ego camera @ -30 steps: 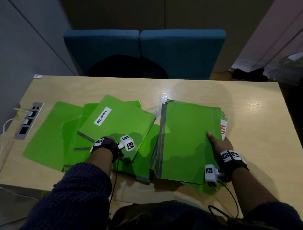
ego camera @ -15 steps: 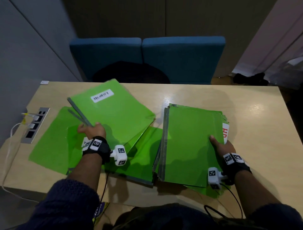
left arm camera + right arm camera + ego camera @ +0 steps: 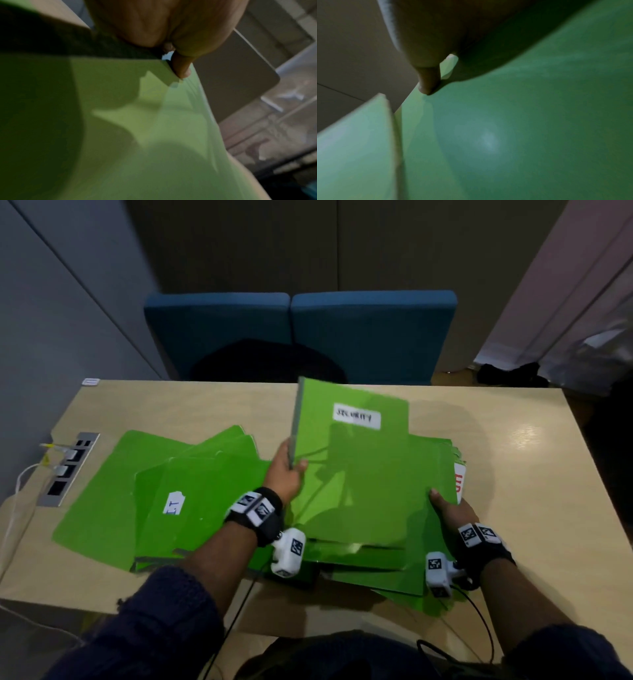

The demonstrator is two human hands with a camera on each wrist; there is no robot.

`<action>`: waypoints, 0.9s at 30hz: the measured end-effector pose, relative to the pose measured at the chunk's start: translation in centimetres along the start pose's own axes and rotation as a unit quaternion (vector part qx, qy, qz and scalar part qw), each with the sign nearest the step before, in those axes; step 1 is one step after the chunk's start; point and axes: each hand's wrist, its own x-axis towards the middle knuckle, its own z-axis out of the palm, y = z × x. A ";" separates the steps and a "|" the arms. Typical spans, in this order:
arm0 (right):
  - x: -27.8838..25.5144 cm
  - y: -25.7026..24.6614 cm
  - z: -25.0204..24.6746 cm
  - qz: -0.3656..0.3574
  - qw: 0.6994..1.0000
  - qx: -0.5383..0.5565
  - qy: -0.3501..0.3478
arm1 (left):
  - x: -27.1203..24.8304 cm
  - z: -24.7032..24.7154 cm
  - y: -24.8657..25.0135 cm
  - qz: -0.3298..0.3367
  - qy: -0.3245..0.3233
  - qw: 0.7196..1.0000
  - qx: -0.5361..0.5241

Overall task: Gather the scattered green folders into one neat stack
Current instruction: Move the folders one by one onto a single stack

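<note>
left hand [image 3: 287, 474]: pinches the grey spine of the labelled folder [image 3: 349, 460], frame centre, tilted up above the stack [image 3: 394, 556] | right hand [image 3: 452, 513]: grips the stack's right edge, thumb on top | loose folders [image 3: 191, 494]: overlapping at left of the table [image 3: 534, 474] | power socket [image 3: 68, 467]: far left edge

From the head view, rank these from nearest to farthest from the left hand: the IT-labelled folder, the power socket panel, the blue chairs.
Measured from the left hand, which grips the SECURITY folder by its spine:
1. IT-labelled folder, just left of the hand on the table.
2. Blue chairs, behind the table's far edge.
3. Power socket panel, at the table's far left edge.
</note>
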 end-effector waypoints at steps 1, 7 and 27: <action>0.2 0.1 0.0 0.004 1.000 0.001 -0.003 | -0.3 1.2 -0.3 -0.012 -0.014 1.000 0.023; 0.5 0.0 0.0 0.035 0.999 -0.009 0.008 | -2.2 6.1 -1.5 -0.065 -0.023 0.993 0.096; -0.5 -0.2 0.8 0.024 0.998 -0.025 0.053 | -9.8 -7.7 -12.7 -0.494 0.212 0.841 0.066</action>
